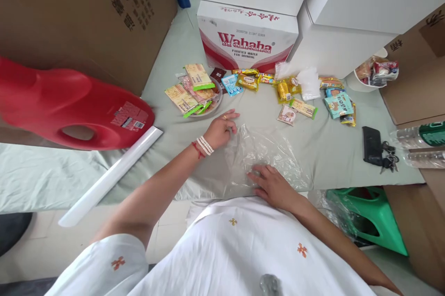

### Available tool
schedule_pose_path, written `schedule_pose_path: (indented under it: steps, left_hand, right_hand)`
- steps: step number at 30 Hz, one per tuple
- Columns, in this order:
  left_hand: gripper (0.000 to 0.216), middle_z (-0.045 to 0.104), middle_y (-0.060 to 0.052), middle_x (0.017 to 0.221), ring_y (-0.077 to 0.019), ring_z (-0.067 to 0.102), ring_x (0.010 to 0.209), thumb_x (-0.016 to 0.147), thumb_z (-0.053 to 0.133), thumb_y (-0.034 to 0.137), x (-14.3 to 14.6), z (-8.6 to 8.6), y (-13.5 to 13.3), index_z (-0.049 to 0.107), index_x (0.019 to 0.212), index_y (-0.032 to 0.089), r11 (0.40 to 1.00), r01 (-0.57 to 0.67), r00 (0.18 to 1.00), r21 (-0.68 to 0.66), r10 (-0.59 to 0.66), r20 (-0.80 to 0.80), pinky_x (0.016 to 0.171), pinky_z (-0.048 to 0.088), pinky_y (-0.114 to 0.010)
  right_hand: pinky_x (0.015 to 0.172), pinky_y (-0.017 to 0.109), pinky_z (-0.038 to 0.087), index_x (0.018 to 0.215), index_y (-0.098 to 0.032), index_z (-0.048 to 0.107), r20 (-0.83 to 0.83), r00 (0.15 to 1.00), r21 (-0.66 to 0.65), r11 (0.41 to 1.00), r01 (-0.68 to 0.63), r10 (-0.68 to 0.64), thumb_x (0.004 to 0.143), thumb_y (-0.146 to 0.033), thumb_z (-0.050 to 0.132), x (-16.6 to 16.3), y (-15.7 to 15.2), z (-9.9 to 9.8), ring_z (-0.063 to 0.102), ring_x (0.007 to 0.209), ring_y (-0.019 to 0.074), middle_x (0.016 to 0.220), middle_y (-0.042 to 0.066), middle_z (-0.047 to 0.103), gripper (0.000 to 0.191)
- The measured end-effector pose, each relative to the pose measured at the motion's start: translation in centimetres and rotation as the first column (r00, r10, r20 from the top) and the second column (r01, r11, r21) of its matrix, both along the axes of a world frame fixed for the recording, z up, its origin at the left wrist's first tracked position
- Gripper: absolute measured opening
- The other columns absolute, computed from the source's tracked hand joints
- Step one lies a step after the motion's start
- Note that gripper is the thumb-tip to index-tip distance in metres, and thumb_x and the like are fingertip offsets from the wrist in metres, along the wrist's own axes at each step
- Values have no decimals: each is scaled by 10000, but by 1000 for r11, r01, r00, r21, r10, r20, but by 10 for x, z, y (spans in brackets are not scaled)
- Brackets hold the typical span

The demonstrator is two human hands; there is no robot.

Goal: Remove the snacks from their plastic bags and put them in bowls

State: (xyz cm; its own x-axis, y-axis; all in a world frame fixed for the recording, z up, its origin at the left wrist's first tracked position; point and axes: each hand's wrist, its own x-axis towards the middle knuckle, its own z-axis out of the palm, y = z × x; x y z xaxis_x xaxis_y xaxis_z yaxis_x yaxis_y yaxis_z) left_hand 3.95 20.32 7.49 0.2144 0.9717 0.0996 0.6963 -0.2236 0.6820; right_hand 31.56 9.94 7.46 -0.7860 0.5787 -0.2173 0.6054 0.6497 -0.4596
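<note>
The left hand [219, 130], fingers loosely parted, lies by the left edge of the clear plastic bag [278, 150] on the counter [335, 157], the right hand [274, 186] spread over its near side, where uneven dragging could bunch the thin film.

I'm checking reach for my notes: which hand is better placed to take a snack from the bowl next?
Probably the left hand: it lies close to the snack bowl, whereas the right hand is on the clear plastic, farther off.
</note>
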Motion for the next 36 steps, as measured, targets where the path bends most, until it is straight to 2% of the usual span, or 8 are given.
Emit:
schedule_pose_path:
  steps: [3, 7, 9, 13, 16, 22, 29, 36]
  left_hand:
    - [241, 703, -116, 1315, -303, 576, 1314, 844, 512, 58, 28, 23, -34, 708, 844, 197, 960, -229, 971, 164, 237, -31, 1124, 411, -594]
    - [265, 738, -124, 1238, -327, 619, 1259, 927, 528, 169, 51, 15, -83, 724, 1098, 216, 991, -52, 975, 123, 77, -209, 1087, 410, -595]
    - [300, 716, -149, 1302, -349, 574, 1346, 953, 486, 168, 47, -3, -97, 713, 1146, 203, 997, -62, 962, 54, 74, -262, 1134, 359, -631]
    - [372, 562, -194, 1523, -333, 494, 1450, 985, 458, 198, 30, -32, -109, 638, 1311, 183, 995, -90, 955, 34, 96, -279, 1203, 287, -645]
    - [384, 481, -187, 1599, -319, 455, 1487, 1004, 471, 253, 25, -37, -111, 607, 1357, 193, 998, -56, 955, 34, 63, -288, 1226, 261, -638]
    - [422, 461, -147, 1623, -297, 436, 1504, 1020, 478, 341, 22, -39, -105, 586, 1407, 213, 999, -38, 973, -7, 35, -228, 1262, 208, -610]
    - [402, 525, -141, 1574, -287, 401, 1526, 1007, 441, 286, 1, -31, -112, 615, 1363, 218, 993, -82, 993, 83, 89, -82, 1250, 263, -591]
    - [700, 467, -195, 1606, -354, 449, 1487, 893, 664, 537, -31, -29, -165, 506, 1512, 250, 929, 369, 925, 9, -366, -104, 1277, 188, -622]
  right_hand:
    - [1086, 522, 453, 1496, -221, 559, -8, 995, 29, 994, 101, -100, 987, -257, 613, -11, -3, -1, 511, 1271, 320, 1557, 160, 473, 513]
    - [1027, 420, 497, 1297, -247, 698, -179, 981, -127, 990, 59, -82, 990, -324, 591, -13, 40, 13, 599, 1159, 265, 1340, 107, 655, 334]
    - [951, 380, 516, 1159, -250, 731, -217, 929, -124, 953, 278, -299, 1038, -377, 471, -6, 90, 21, 643, 1033, 236, 1145, 86, 717, 315]
    - [1007, 517, 435, 1271, -140, 625, -242, 631, 280, 569, 773, -737, 974, -492, 540, -4, 211, 16, 531, 1181, 359, 1224, 211, 632, 468]
    - [1006, 590, 390, 1285, -77, 578, -160, 572, 354, 494, 794, -805, 942, -509, 589, -15, 273, 3, 451, 1258, 419, 1292, 283, 556, 552]
    - [977, 592, 380, 1267, -130, 633, -207, 696, 449, 566, 692, -687, 936, -349, 533, -5, 253, 21, 455, 1179, 399, 1212, 220, 581, 409]
    - [972, 508, 416, 1347, -222, 626, -111, 983, 335, 926, 173, -143, 964, -258, 540, -12, 106, 23, 496, 1117, 329, 1240, 146, 613, 394]
    - [1132, 538, 447, 1620, -278, 308, -290, 953, 71, 991, 110, -85, 990, -478, 611, 31, 46, 11, 440, 1406, 328, 1542, 173, 432, 727]
